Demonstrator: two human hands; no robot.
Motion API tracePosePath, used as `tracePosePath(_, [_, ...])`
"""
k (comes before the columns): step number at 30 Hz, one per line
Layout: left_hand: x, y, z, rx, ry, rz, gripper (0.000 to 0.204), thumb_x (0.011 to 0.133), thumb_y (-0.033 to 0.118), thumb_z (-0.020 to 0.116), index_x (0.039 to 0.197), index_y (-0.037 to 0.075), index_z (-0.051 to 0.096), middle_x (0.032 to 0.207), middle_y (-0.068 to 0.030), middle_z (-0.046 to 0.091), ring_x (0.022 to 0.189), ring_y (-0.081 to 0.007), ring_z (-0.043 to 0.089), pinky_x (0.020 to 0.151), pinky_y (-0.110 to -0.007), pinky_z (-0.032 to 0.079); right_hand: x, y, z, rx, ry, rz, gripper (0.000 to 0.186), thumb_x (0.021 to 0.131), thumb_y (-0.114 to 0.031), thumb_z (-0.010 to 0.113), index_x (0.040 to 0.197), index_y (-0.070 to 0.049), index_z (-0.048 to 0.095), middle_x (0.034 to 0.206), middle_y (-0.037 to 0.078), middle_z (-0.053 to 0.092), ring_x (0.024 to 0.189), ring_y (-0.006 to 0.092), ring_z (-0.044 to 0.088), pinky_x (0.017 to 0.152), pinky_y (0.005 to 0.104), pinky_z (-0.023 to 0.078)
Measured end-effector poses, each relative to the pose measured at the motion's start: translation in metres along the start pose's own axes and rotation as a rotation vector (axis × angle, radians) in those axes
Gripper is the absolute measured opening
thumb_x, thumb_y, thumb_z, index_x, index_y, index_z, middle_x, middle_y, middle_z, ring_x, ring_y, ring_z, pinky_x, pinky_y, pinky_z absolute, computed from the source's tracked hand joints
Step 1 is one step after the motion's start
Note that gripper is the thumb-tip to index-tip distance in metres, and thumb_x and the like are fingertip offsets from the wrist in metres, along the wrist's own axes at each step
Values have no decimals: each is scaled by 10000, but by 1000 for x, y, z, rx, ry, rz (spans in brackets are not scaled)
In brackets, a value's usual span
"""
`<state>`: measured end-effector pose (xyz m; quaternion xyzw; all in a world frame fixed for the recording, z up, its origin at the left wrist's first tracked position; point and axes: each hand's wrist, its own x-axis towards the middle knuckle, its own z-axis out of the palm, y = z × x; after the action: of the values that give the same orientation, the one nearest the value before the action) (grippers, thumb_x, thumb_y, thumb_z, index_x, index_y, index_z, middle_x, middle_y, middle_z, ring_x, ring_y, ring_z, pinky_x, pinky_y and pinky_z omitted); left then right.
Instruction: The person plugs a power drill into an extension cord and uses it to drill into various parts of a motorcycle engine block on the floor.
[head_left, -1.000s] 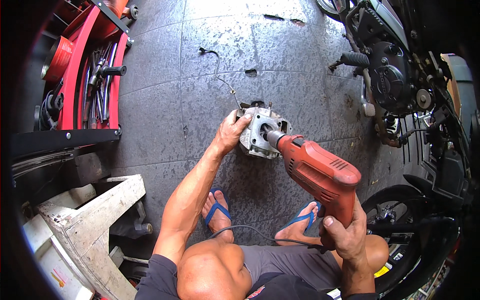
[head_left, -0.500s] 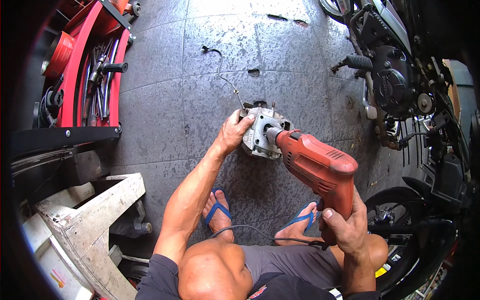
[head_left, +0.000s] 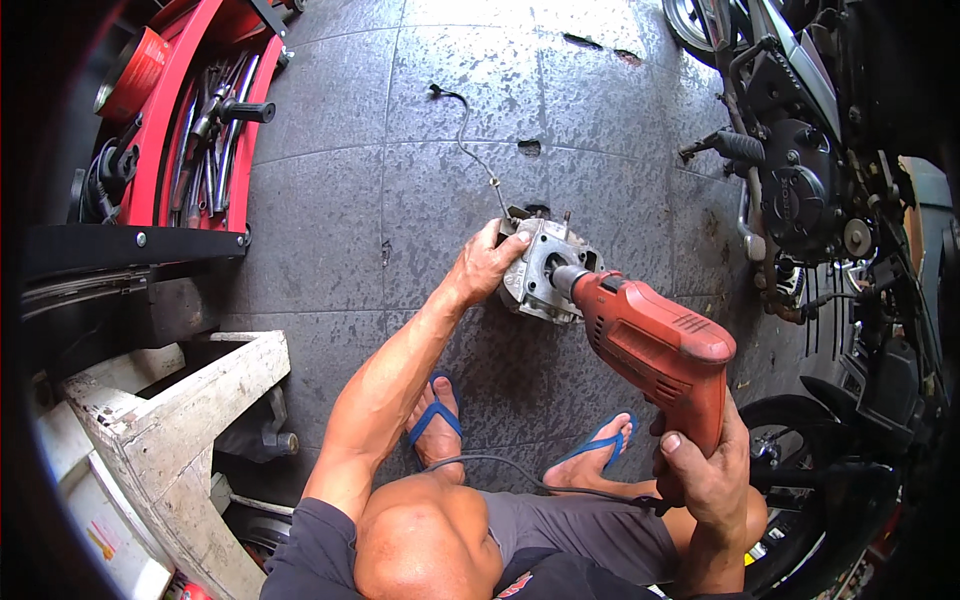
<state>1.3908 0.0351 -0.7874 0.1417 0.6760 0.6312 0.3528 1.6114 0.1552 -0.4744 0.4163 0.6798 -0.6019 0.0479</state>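
A grey metal engine cylinder [head_left: 535, 262] stands on the tiled floor [head_left: 330, 200] in front of my feet. My left hand [head_left: 485, 262] grips its left side and steadies it. My right hand [head_left: 705, 465] is closed around the handle of a red electric drill [head_left: 655, 345]. The drill's chuck end points into the bore of the cylinder. The drill's black cord [head_left: 490, 465] trails back across my legs.
A red tool trolley [head_left: 190, 110] with spanners and a black handle stands at upper left. A worn white wooden stand [head_left: 170, 430] is at lower left. A motorcycle [head_left: 810, 190] fills the right side. A thin cable [head_left: 465, 125] lies on the floor beyond the cylinder.
The drill has shifted slightly left and up against the cylinder; both hands keep their grip.
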Motion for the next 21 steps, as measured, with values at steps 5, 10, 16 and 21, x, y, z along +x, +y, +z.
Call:
tracePosePath(5, [-4,-1,-5,-12,10,5,628,932,528,617,1208,-36,626,1109,-180,706,1045,-242,658,916,-393,502,0,-5,10,-82,-23,-23,759,814,-20,665,1502,86,362,1085,141,672,912,165,666,815,301,549])
tracePosePath(10, [1,2,2,30,-41,-53,629,917,527,630,1200,-34,629,1098,-174,702,1033,-229,650,912,-390,501,-7,2,-2,-96,-2,-37,757,805,-11,659,1498,83,371,1102,140,670,963,180,661,896,323,528])
tracePosePath(16, [8,-45,-10,-94,-75,-181,526,951,464,637,1161,-17,649,1074,-89,696,965,-144,640,880,-321,504,-8,-1,6,-82,-40,-38,734,806,-40,661,1478,82,393,1141,155,668,1018,191,652,942,340,509])
tracePosePath(21, [-10,13,5,-43,-30,-96,603,887,492,656,1199,-24,652,1080,-154,719,1017,-231,659,915,-404,500,-18,11,-9,-149,10,-5,752,793,-66,679,1472,86,393,1148,164,668,1040,214,657,963,358,504])
